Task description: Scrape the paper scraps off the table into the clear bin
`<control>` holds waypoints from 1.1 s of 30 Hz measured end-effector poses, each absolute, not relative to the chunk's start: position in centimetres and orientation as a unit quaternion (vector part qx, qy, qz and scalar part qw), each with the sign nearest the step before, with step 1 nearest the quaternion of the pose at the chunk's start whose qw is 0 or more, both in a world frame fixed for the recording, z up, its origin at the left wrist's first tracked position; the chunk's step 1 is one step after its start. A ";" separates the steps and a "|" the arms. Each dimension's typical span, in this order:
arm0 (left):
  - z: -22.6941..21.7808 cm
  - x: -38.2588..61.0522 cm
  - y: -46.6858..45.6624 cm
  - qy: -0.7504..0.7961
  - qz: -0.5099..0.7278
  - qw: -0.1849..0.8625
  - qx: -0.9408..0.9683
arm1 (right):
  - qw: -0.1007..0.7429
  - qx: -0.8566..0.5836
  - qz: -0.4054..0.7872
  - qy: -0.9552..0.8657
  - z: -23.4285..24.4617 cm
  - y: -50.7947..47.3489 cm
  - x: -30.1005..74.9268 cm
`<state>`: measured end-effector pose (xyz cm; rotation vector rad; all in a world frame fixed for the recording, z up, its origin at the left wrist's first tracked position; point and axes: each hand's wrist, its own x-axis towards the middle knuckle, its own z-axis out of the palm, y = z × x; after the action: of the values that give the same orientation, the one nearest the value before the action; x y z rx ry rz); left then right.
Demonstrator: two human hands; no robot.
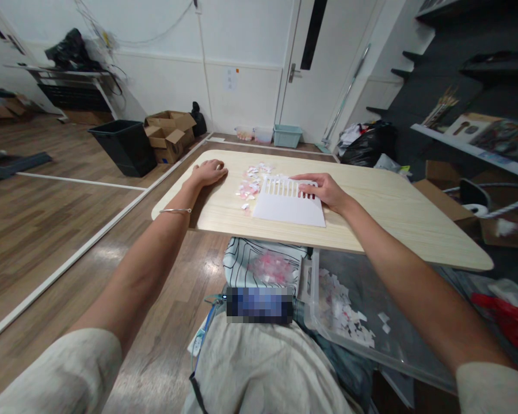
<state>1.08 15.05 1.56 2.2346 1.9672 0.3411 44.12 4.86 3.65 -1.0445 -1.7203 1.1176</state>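
Observation:
A white sheet of paper [290,208], cut into a comb of narrow strips along its far edge, lies on a light wooden table [384,215]. My right hand [322,188] rests flat on the strips at the sheet's far right, fingers stretched out. My left hand [209,172] lies palm down on the bare table to the left, fingers together, holding nothing. Between the hands sits a scatter of small pink and white paper scraps [252,183]. A thin bracelet [175,211] circles my left wrist.
A clear plastic bin [371,328] with paper scraps stands under the table's near edge by my lap. A black crate [123,146] and cardboard boxes [170,135] sit on the floor far left. Shelves [475,149] and bags crowd the right side.

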 end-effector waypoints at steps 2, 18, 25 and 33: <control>1.5 1.1 15.1 0.658 0.111 0.072 0.741 | 0.391 -0.406 0.461 -0.686 3.8 4.7 44.4; 1.6 0.9 15.1 0.652 0.122 0.085 0.743 | 0.412 -0.394 0.463 -0.678 3.8 3.8 43.0; 1.5 0.8 15.3 0.652 0.124 0.079 0.744 | 0.433 -0.408 0.430 -0.679 3.2 4.3 42.7; 1.5 1.0 15.2 0.655 0.114 0.072 0.744 | 0.368 -0.390 0.503 -0.678 3.6 4.6 43.8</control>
<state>1.00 15.19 1.52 2.2351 1.9688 0.3418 43.82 4.56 3.61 -1.0016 -1.7426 1.2910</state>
